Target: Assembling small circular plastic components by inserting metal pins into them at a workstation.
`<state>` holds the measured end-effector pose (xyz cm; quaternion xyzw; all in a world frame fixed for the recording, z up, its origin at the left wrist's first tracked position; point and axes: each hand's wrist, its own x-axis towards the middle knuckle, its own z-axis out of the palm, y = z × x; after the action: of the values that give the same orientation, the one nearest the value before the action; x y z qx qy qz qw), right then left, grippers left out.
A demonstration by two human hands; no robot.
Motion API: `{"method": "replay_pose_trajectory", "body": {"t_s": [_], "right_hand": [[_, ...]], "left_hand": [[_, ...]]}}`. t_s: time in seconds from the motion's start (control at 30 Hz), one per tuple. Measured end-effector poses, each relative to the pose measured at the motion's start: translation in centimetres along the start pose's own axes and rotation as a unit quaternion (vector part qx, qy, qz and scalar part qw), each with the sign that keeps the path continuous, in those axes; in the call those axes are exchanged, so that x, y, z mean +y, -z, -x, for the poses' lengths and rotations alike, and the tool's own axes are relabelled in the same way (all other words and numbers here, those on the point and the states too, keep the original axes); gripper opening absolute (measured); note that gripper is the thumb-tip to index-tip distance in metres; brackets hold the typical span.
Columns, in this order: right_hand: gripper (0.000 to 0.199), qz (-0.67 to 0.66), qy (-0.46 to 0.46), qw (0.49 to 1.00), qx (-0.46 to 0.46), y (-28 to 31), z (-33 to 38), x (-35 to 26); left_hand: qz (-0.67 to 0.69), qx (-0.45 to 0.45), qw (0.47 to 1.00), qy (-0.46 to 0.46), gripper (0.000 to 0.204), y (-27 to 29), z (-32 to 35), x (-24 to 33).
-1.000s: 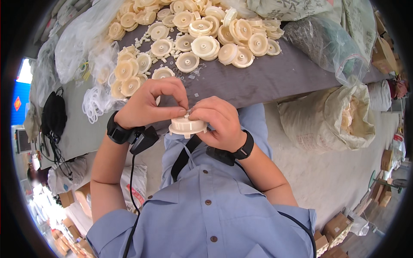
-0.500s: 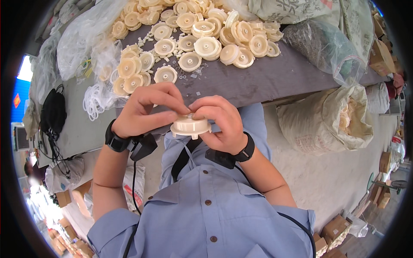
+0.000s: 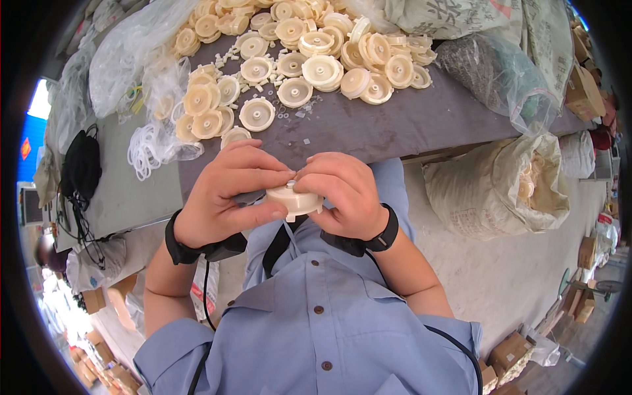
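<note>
My left hand [image 3: 227, 194] and my right hand [image 3: 342, 194] are closed together around one cream plastic wheel [image 3: 295, 199], held close to my chest above my blue shirt. Fingers of both hands cover its top; only its rim and underside show. Beyond my hands, on the dark grey table [image 3: 368, 128], lies a heap of several similar cream wheels [image 3: 309, 52] with small cream pegs scattered among them. Both wrists wear black bands.
Clear plastic bags [image 3: 128, 59] and white rings [image 3: 148, 148] lie at the table's left. A clear bag of dark parts [image 3: 500, 79] sits at right. A large woven sack [image 3: 500, 187] stands on the floor right. A black item [image 3: 82, 168] lies far left.
My hands and the wheel have stayed almost in place, shifting slightly lower in the picture; the fingers have reworked their hold on the wheel's top.
</note>
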<state>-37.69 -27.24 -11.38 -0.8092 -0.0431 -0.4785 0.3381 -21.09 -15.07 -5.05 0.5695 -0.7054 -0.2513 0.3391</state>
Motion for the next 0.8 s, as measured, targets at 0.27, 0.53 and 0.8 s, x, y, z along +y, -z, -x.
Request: {"method": "replay_pose_trajectory", "body": {"t_s": [0.27,0.53,0.8], "right_hand": [[0.033,0.012,0.020,1.000,-0.003,-0.4,0.4,0.7],[0.029,-0.077,-0.044,0.996,-0.025,-1.4,0.5,1.1],[0.035,-0.101,-0.308,0.944,-0.053,-3.5,2.4,3.0]], "left_hand": [[-0.120,0.086,0.987,-0.055,0.031,-0.6,0.9,0.8],[0.050,0.121,0.991,0.020,0.028,-2.0,1.6,-1.3],[0.221,0.299,0.887,0.274,0.023,1.7,1.9,-7.9]]}}
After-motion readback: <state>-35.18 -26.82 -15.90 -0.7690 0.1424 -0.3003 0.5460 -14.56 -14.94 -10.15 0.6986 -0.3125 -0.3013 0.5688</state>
